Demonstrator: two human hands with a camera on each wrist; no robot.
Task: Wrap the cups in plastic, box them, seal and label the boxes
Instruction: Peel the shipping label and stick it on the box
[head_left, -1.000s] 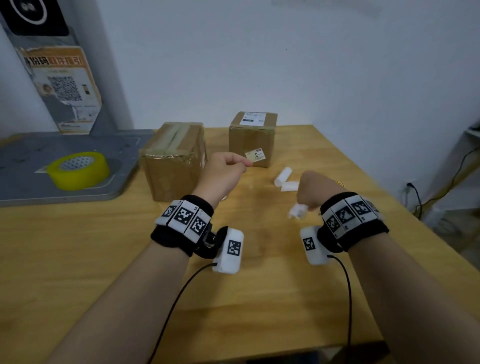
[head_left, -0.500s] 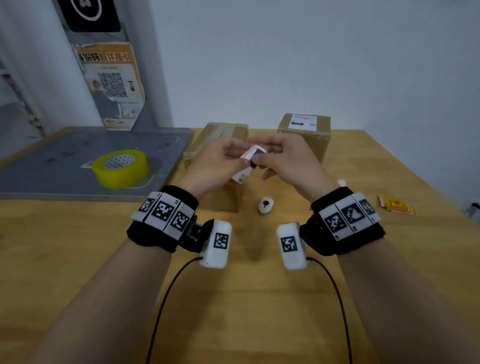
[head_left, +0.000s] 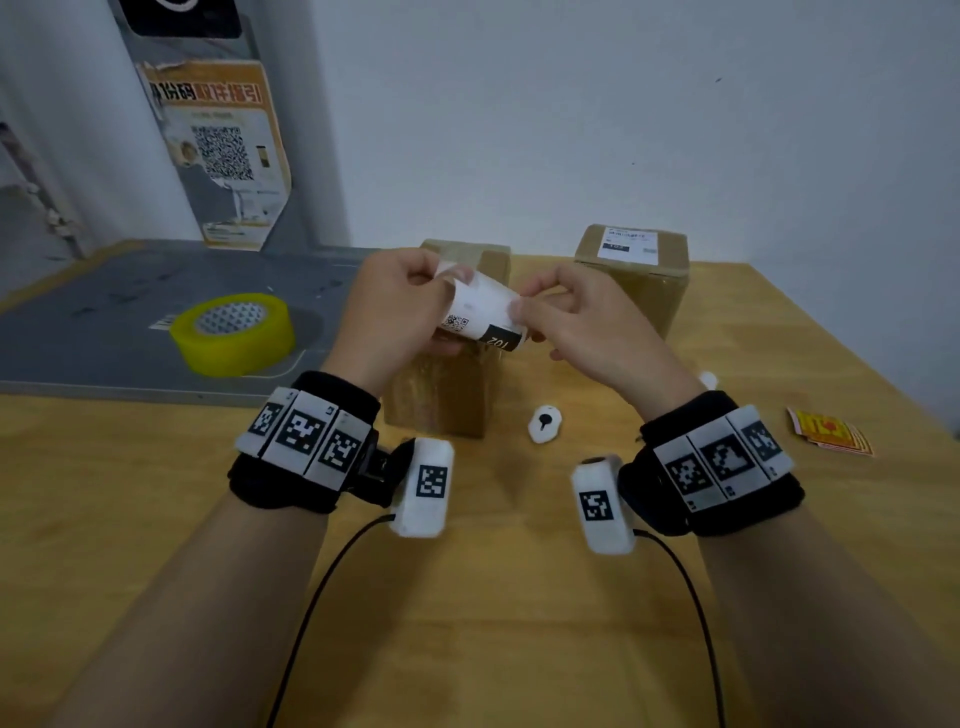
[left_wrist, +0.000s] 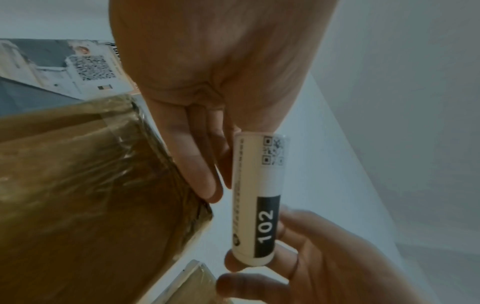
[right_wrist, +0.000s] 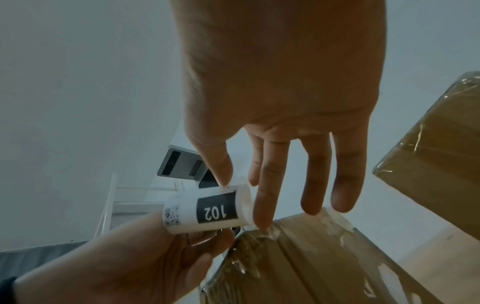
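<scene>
Wooden bench (head_left: 519, 597) is stretching out under a white wall, carrying everything. Above the near box (head_left: 441, 384), a curled label (head_left: 480, 312) marked 102 is being held in the air between both hands: the left hand (head_left: 395, 312) is pinching its upper end, the right hand (head_left: 582, 322) is pinching its lower end with thumb and forefinger, the other fingers (right_wrist: 345, 174) hanging loosely straight. Right of the near box, a far box (head_left: 636, 280) is standing, already wearing a label on top. Left of the near box, a yellow tape roll (head_left: 234, 332) is lying on a grey mat (head_left: 104, 322). Just right of it, a paper scrap (head_left: 544, 423) is lying; further right, red-yellow stickers (head_left: 828, 431).
</scene>
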